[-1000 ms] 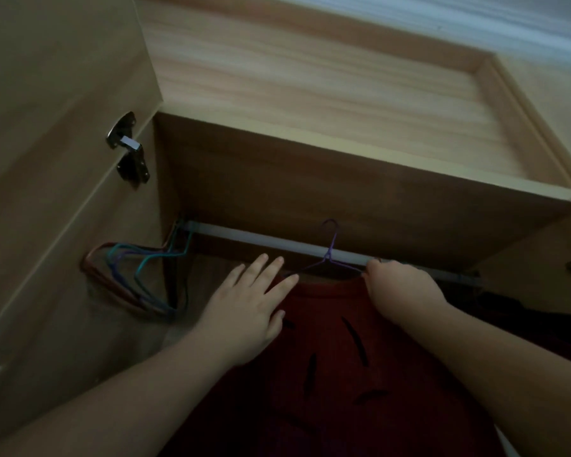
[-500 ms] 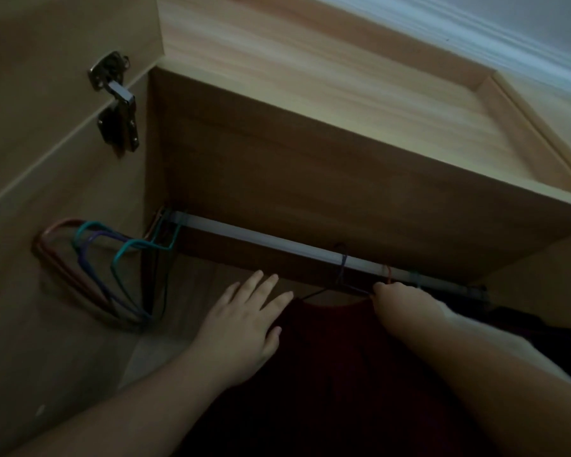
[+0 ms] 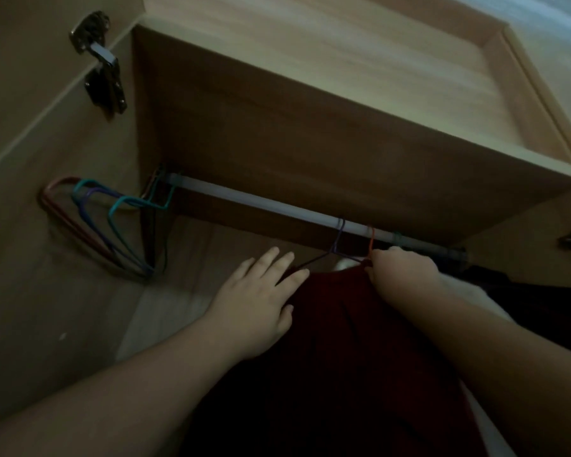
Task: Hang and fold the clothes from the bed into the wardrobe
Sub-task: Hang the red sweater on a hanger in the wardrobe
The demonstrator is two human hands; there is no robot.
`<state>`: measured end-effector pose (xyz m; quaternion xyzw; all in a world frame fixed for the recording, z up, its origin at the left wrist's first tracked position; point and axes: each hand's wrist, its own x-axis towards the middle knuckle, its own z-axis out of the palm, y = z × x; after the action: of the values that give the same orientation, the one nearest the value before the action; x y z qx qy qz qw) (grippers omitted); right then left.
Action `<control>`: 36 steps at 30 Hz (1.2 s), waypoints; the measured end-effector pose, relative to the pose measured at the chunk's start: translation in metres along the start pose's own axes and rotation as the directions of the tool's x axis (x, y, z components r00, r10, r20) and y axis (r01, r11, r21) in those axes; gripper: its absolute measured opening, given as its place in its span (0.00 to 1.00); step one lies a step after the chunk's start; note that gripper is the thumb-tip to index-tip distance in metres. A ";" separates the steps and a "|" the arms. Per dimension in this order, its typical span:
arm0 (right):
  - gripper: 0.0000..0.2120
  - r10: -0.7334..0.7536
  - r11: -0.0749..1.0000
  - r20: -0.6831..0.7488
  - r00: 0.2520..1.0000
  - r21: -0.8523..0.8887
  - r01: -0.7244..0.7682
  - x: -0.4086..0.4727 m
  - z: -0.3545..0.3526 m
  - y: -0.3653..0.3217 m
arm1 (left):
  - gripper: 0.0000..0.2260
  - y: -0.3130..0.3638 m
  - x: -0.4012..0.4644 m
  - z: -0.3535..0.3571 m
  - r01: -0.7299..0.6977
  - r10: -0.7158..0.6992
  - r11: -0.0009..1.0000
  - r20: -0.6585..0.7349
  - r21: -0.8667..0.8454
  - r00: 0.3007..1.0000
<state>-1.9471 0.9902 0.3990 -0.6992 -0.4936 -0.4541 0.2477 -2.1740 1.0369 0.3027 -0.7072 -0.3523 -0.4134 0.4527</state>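
Dark red shirt (image 3: 353,324) hangs off a thin purple wire hanger (image 3: 338,240) on the smooth pale rail (image 3: 261,206) near its right end, left hand (image 3: 257,301) flat with fingers released against the cloth, right hand (image 3: 402,268) pinching its shoulder, wood-grain wardrobe (image 3: 310,133) all round.

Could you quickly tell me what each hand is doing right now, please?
Left hand: open, fingers straight, resting on the red garment.
Right hand: fingers curled at the garment's top by the purple hanger.
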 end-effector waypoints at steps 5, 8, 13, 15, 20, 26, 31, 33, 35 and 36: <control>0.11 0.008 0.986 0.070 0.997 0.167 -0.019 -0.030 0.001 0.020 | 0.28 0.020 -0.038 -0.019 0.049 -0.051 0.999 0.075 0.023 0.996; 0.18 -0.068 0.983 -0.031 0.997 0.168 0.072 -0.062 0.010 0.037 | 0.28 0.038 -0.060 -0.035 0.095 -0.095 0.995 0.133 0.008 0.987; 0.27 -0.138 0.870 -0.063 0.988 0.470 0.151 -0.126 0.028 0.057 | 0.29 0.074 -0.104 -0.069 0.104 -0.116 0.992 0.195 0.071 0.974; 0.29 -0.164 0.807 -0.108 0.980 0.557 0.197 -0.155 0.034 0.063 | 0.29 0.091 -0.123 -0.084 0.105 -0.120 0.992 0.223 0.075 0.967; 0.30 -0.166 0.801 -0.124 0.978 0.562 0.207 -0.267 0.025 0.077 | 0.28 0.128 -0.172 -0.121 0.130 -0.134 0.991 0.307 0.032 0.942; 0.29 -0.164 0.825 0.010 0.986 0.550 0.132 -0.422 -0.002 0.095 | 0.29 0.180 -0.253 -0.170 0.233 -0.179 0.970 0.444 -0.071 0.878; 0.30 -0.210 0.826 0.241 0.948 0.562 0.041 -0.559 -0.024 0.116 | 0.27 0.227 -0.345 -0.218 0.293 -0.150 0.936 0.536 -0.193 0.831; 0.30 -0.203 0.845 0.328 0.923 0.535 -0.004 -0.612 -0.045 0.123 | 0.27 0.247 -0.388 -0.240 0.317 -0.120 0.920 0.600 -0.233 0.791; 0.31 -0.202 0.864 0.396 0.896 0.503 -0.028 -0.665 -0.069 0.129 | 0.27 0.269 -0.429 -0.262 0.343 -0.086 0.902 0.669 -0.263 0.738; 0.31 -0.199 0.877 0.423 0.884 0.480 -0.032 -0.691 -0.081 0.133 | 0.27 0.281 -0.449 -0.274 0.347 -0.060 0.898 0.706 -0.270 0.705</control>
<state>-1.9264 0.5522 -0.1571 -0.6818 -0.6644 -0.1514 0.2663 -2.1857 0.6304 -0.1329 -0.8386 -0.4830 -0.2337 0.0945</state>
